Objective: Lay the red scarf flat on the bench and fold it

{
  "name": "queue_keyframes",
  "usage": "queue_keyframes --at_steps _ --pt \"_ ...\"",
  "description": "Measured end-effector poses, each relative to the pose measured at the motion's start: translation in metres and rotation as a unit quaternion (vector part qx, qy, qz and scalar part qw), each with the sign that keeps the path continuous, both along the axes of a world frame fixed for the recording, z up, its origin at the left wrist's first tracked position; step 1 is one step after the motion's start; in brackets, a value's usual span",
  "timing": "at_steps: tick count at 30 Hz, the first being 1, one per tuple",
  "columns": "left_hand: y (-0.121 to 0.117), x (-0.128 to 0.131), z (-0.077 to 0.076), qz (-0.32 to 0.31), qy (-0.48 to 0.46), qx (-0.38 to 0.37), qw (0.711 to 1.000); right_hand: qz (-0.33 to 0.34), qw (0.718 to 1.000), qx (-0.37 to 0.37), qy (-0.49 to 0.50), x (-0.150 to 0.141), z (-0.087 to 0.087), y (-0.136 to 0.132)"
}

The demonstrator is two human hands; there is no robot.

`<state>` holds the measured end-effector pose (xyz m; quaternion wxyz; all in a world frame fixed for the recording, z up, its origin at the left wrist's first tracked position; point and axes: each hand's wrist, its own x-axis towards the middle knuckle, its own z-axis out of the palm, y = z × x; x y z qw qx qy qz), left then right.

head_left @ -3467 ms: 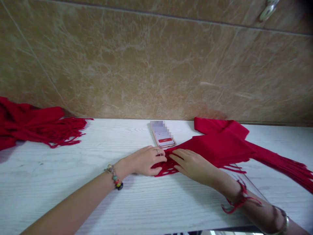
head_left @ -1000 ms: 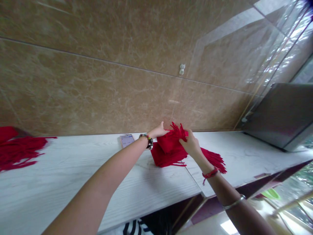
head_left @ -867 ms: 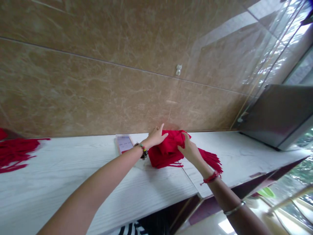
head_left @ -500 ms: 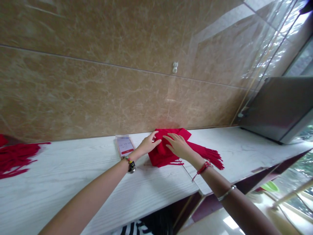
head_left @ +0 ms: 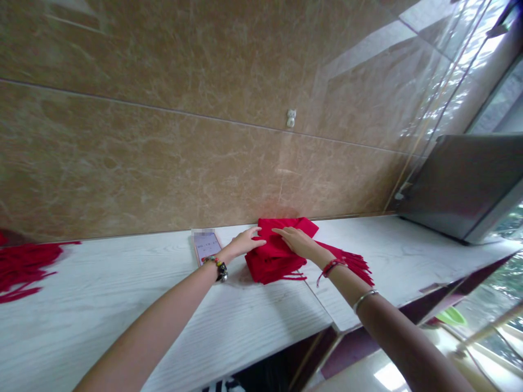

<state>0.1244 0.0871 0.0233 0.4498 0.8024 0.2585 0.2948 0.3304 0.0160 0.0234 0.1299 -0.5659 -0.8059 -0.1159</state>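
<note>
- The fingers of the person's left hand (head_left: 245,242) are part-open, thumb and forefinger apart, at the left side of a folded red cloth (head_left: 280,265).
- The fingers of the right hand (head_left: 297,242) are loosely extended, palm down, over the top of the same cloth, without closing on it.
- The cloth lies in a layered bundle near the wall, with a few strands sticking out at its near side and a long fringe (head_left: 356,264) spreading to the right, partly behind the right wrist.
- A beaded bracelet (head_left: 220,268) circles the left wrist; a red cord bracelet (head_left: 333,265) and a silver bangle (head_left: 365,299) are on the right arm.
- Just left of the left hand, a phone (head_left: 207,244) lies face up, its screen lit.
- Everything rests on a white wood-grain surface (head_left: 122,310).
- At the far left edge, a second red fringed cloth (head_left: 28,267) is partly cut off.
- Behind stands a brown marbled wall (head_left: 143,158) bearing a small white ornament (head_left: 291,118).
- At the right, a grey box-shaped object (head_left: 466,188) stands on the surface.
</note>
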Motion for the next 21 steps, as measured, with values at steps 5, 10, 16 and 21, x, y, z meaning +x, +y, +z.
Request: queue_keyframes --at_steps 5,10,16,21 --pt "-0.017 -0.004 -0.004 0.079 0.106 0.086 0.987 0.019 0.999 -0.007 0.040 0.005 -0.012 0.006" --pt "-0.041 0.009 0.009 0.036 0.209 0.276 0.937 -0.026 0.992 -0.066 0.103 0.012 -0.011 0.005" --pt "-0.066 0.009 -0.004 0.012 0.318 0.347 0.882 -0.060 0.988 -0.079 0.122 0.010 -0.013 0.003" --pt "-0.076 -0.033 -0.019 0.043 0.362 0.389 0.846 -0.047 0.988 -0.079 0.125 -0.030 -0.013 -0.006"
